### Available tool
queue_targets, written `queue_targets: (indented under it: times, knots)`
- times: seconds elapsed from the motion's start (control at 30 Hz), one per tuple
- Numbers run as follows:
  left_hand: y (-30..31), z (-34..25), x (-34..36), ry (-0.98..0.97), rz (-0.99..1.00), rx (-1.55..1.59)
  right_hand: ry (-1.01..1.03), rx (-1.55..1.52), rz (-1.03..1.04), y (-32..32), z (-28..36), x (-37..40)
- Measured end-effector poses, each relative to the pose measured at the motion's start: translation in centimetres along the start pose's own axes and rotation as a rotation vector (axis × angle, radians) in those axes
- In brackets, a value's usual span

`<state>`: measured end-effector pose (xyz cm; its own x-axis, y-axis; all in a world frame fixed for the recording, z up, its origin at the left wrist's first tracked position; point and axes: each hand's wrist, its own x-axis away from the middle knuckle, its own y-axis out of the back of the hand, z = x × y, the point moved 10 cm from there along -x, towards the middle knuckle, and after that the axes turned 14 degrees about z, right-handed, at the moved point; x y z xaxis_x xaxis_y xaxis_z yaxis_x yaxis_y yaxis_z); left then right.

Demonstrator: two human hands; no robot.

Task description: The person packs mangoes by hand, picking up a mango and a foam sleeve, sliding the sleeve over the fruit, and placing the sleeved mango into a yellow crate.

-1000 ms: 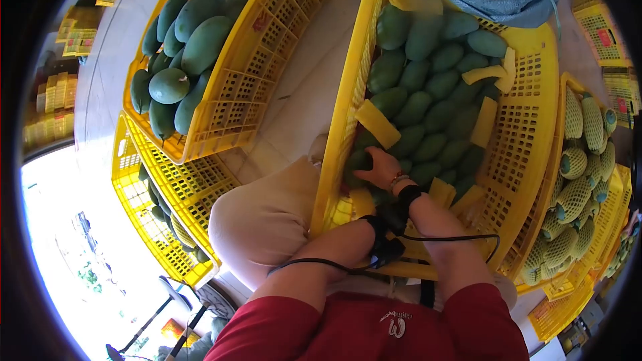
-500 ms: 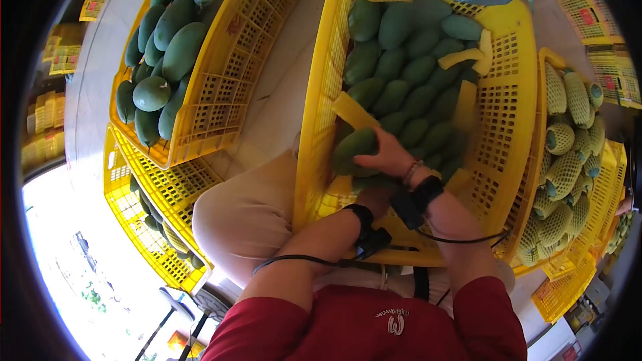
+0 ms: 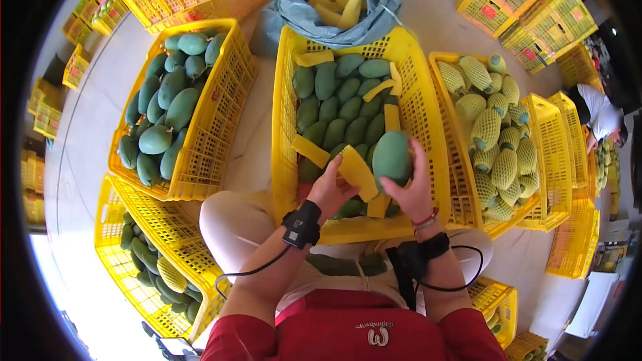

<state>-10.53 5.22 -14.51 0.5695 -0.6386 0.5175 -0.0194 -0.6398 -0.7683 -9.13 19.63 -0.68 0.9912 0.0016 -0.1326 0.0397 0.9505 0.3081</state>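
My right hand is closed round a green mango, held upright above the near right part of the yellow crate. Close by on the left, my left hand pinches a flattened yellow foam sleeve. Mango and sleeve are near each other, and the mango is bare. Beneath both hands, rows of green mangoes fill the crate. Other foam sleeves lie on the fruit, one at the left wall and another at the far right.
A blue bag of foam sleeves stands at the crate's far end. Left is a crate of bare mangoes; right is a crate of net-sleeved mangoes. Stacked crates stand far right, with another person at the right edge.
My right hand has lifted a mango from the crate's near left and carried it right. My left hand has come up holding a foam sleeve. The view has shifted, showing the whole blue bag.
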Motion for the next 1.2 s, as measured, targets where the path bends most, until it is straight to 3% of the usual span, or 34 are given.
queue_targets:
  times: [0.03,0.07,0.13,0.2,0.27,0.3,0.33,0.4,0.47,0.53,0.57,0.63,0.67,0.77,0.8,0.87,0.9,0.97,1.07,1.1,1.13,1.2]
  knots:
    - [-1.1,0.2,0.4,0.009,0.069,0.071,0.006,0.199,-0.033,0.1,1.1,1.1]
    - [-1.4,0.2,1.2,0.007,0.075,0.058,0.014,0.197,-0.045,0.0,1.7,1.8]
    - [-4.6,0.4,2.9,-0.002,0.310,0.242,0.095,0.432,-0.011,-0.9,4.0,3.0]
    - [-5.1,0.7,3.7,-0.008,0.334,0.240,0.117,0.466,-0.020,-1.0,5.2,3.8]
    - [-5.4,0.8,4.3,-0.018,0.356,0.243,0.033,0.087,-0.003,-0.7,3.3,4.0]
    - [-5.1,0.9,4.3,-0.019,0.322,0.240,-0.048,-0.297,-0.003,-1.1,1.2,4.2]
    - [-4.7,1.0,4.5,-0.021,0.287,0.237,-0.044,-0.294,-0.003,-1.0,1.3,4.3]
    - [-4.2,0.2,4.9,-0.078,0.269,0.297,-0.323,-1.206,0.010,-4.2,-2.0,5.5]
    - [-3.5,-0.1,4.9,-0.134,0.252,0.357,-0.345,-1.165,0.034,-4.5,-0.8,6.1]
    - [-2.2,-1.4,5.0,-0.284,0.181,0.039,-0.321,-1.318,0.139,-6.0,1.2,6.5]
    - [-2.1,-1.5,5.1,-0.288,0.177,0.037,-0.320,-1.322,0.145,-6.2,1.2,6.7]
    - [-4.6,-6.7,8.6,-0.641,-0.285,-1.394,-0.266,-1.341,0.517,-8.7,3.2,7.5]
    - [-6.7,-7.4,10.2,-0.834,-0.282,-1.477,-0.262,-1.344,0.520,-9.1,3.2,7.9]
    - [-8.8,-7.4,11.4,-0.891,-0.108,-1.519,-0.346,-1.172,0.399,-8.9,0.6,9.2]
    - [-8.5,-7.5,11.4,-0.846,-0.104,-1.484,-0.345,-1.173,0.395,-8.3,-0.1,9.3]
    - [-8.2,-7.7,11.5,-0.799,-0.097,-1.455,-0.307,-0.825,0.327,-5.8,-1.1,8.8]
    - [-8.8,-6.9,11.2,-0.744,0.042,-1.456,-0.308,-0.831,0.317,-5.5,-1.2,9.0]
    - [-10.8,-5.2,11.0,-0.661,0.269,-1.533,-0.139,-0.271,0.406,-4.2,0.9,8.4]
    - [-12.4,-4.4,11.4,-0.623,0.448,-1.616,-0.061,-0.202,0.534,-5.1,1.9,8.0]
    - [-11.4,-4.4,10.7,-0.434,0.411,-1.499,-0.177,-0.290,0.592,-5.6,0.9,8.4]
    - [-11.2,-4.6,10.5,-0.437,0.415,-1.503,-0.173,-0.288,0.588,-5.9,0.9,8.4]
    - [-10.2,-7.9,11.3,-0.761,0.158,-1.557,-0.213,-0.664,0.374,-5.6,0.2,8.0]
